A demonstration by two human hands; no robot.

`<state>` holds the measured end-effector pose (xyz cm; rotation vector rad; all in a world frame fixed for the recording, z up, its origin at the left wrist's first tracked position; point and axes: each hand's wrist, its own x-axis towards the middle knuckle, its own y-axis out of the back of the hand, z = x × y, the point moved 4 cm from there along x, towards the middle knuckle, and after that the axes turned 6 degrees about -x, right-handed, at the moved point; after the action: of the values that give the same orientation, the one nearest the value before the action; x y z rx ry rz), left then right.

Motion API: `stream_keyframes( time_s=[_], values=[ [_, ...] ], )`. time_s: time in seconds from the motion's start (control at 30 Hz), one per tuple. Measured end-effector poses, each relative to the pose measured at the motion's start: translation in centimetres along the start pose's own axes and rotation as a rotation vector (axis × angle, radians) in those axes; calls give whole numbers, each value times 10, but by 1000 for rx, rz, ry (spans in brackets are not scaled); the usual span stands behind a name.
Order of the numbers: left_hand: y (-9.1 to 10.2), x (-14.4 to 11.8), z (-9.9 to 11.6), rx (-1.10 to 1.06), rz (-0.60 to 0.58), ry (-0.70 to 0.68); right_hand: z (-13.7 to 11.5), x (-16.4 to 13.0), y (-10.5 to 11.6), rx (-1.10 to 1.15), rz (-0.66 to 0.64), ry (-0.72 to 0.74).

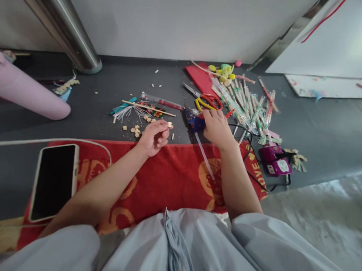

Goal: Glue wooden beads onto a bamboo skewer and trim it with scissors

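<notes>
While a small pale wooden piece (170,125) is pinched between thumb and fingertips of the left hand (153,137), the right hand (215,127) is closed over the blue glue gun (194,121), which is held down on the dark mat (111,83) just past the edge of the red cloth (173,175). The piece is held up to the left of the gun, near it but not touching, so the gap between the two lies along a left-to-right line. A clear glue stick (204,156) is seen trailing from the gun's back toward the person, over the cloth, which gives the gun's long axis as running roughly away from the body. The piece looks tiny, light tan and blocky; its exact shape cannot be told. More such bits (135,130) are scattered on the mat just beyond the left hand. Yellow-handled scissors (204,101) are lying behind the gun.
</notes>
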<state>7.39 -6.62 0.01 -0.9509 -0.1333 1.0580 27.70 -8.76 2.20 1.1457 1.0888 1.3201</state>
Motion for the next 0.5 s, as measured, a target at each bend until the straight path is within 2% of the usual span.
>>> stream_keyframes(
  time_s=[0.1, 0.17, 0.33, 0.5],
  values=[
    [1, 1, 0, -33, -13, -1, -1, 7, 10, -45, -37, 26],
    [2, 2, 0, -58, -15, -4, -4, 22, 17, -48, -6, 55],
    [3, 4, -1, -106, 0, -25, -22, 86, 19, 29, 55, 203],
    [6, 5, -3, -132, 24, -60, -51, 151, 1, 6, 13, 280]
  ],
)
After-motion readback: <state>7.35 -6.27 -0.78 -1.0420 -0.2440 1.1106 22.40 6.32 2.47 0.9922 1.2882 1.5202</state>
